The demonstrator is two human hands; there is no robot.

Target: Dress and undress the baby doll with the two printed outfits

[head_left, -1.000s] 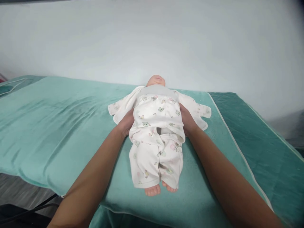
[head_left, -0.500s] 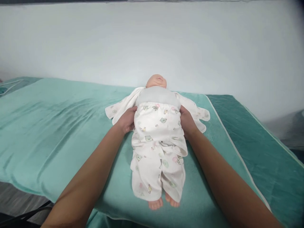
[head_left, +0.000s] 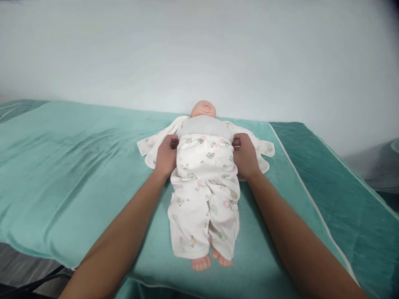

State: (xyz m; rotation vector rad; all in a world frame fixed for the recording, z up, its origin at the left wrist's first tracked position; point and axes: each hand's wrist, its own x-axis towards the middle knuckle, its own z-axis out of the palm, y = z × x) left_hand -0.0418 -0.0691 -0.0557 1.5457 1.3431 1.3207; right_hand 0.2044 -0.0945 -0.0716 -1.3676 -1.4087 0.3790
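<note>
A baby doll (head_left: 203, 109) lies on its back, feet toward me. It wears white printed baby pants (head_left: 207, 160), drawn up over the grey torso (head_left: 204, 125). A matching baby shirt (head_left: 162, 135) lies spread beneath it, sleeves out to both sides. My left hand (head_left: 167, 153) is at the left end of the pants' waistband, its fingers curled in against the edge. On the opposite side, my right hand (head_left: 245, 153) pinches at the waistband too, with the fingertips partly hidden. Both bare doll feet (head_left: 201, 263) stick out of the legs.
The doll rests on a light green sheet (head_left: 77, 166) with a white-piped edge. Darker green cloth (head_left: 336, 199) covers the surface at the right. Behind stands a pale wall (head_left: 199, 50). Black cables (head_left: 40, 282) show at the lower left near the floor.
Both hands have turned and risen slightly along the waistband, their curled fingers now showing. The pants' fold at the hips lies smoother, and the view has shifted a little.
</note>
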